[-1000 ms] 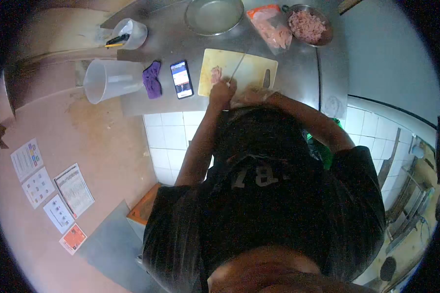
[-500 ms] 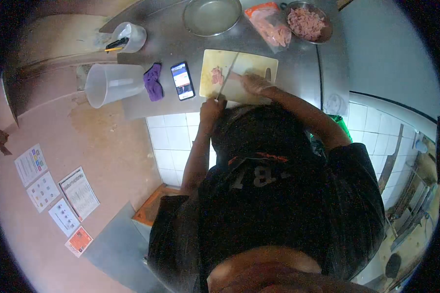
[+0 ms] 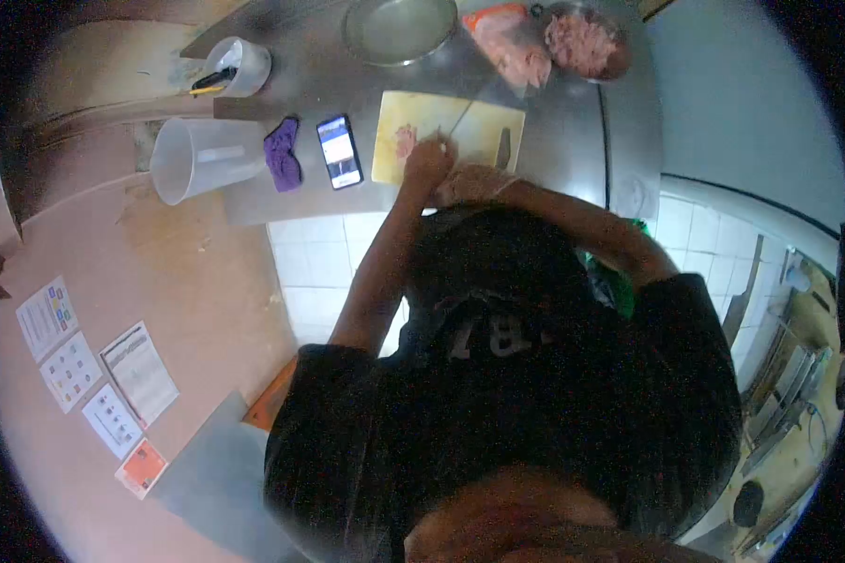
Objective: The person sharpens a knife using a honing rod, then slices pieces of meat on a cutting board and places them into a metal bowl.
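Worn on the head, the camera looks forward and steeply down, with the black shirt [image 3: 535,422] close beneath it and the cutting board [image 3: 488,125] farther off, toward the top. Its very wide view (dark, curved borders frame it) also catches the pinkish wall [image 3: 197,291] leftward.

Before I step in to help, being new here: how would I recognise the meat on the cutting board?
On the steel counter, find the pale yellow cutting board. The meat is the small pink heap toward the board's left end, beside the person's left hand. Unlike the larger heap in the metal bowl, it lies directly on the board.
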`<action>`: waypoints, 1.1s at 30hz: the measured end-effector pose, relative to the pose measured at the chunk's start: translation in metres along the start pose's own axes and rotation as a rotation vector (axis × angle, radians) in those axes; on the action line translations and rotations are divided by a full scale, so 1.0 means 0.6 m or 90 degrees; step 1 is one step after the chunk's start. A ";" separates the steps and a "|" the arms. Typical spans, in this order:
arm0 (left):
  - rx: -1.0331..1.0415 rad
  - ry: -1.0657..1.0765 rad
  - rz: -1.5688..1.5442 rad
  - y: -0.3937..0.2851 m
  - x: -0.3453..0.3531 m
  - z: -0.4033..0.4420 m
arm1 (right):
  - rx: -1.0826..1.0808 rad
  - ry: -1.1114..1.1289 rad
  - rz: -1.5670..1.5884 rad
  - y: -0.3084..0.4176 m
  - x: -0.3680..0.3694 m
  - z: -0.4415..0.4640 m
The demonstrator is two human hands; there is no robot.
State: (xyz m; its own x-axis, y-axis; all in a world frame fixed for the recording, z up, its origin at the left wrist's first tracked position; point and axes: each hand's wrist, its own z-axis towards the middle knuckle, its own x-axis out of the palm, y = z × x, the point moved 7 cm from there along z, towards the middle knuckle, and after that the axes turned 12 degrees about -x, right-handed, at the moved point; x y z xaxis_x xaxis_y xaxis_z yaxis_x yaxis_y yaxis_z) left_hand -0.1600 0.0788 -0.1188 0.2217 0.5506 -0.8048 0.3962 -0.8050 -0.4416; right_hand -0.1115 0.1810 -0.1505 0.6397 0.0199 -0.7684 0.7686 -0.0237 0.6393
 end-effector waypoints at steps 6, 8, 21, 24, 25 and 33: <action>-0.098 0.009 0.044 0.037 -0.088 -0.122 | 0.057 -0.327 -0.006 -0.039 -0.029 -0.003; -0.219 -0.007 0.033 0.090 -0.079 -0.125 | 0.007 -0.564 -0.120 -0.036 -0.050 -0.013; -0.188 0.093 -0.002 0.120 -0.049 -0.202 | 0.346 -0.041 0.068 -0.029 -0.098 -0.009; -0.285 0.097 0.067 0.117 -0.065 -0.210 | 0.339 -0.016 0.056 -0.023 -0.100 -0.013; -0.283 0.099 0.070 0.127 -0.060 -0.208 | 0.381 0.018 0.049 -0.042 -0.079 -0.018; -0.191 0.029 0.058 0.136 -0.049 -0.224 | 0.228 -0.126 -0.003 0.006 -0.123 -0.019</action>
State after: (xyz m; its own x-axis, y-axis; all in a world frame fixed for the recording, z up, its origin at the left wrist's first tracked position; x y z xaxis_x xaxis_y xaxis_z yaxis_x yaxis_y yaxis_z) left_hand -0.0142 0.0264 -0.0777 0.3049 0.4946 -0.8139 0.6173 -0.7534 -0.2265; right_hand -0.1560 0.1906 -0.0909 0.5954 -0.1706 -0.7851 0.6991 -0.3715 0.6109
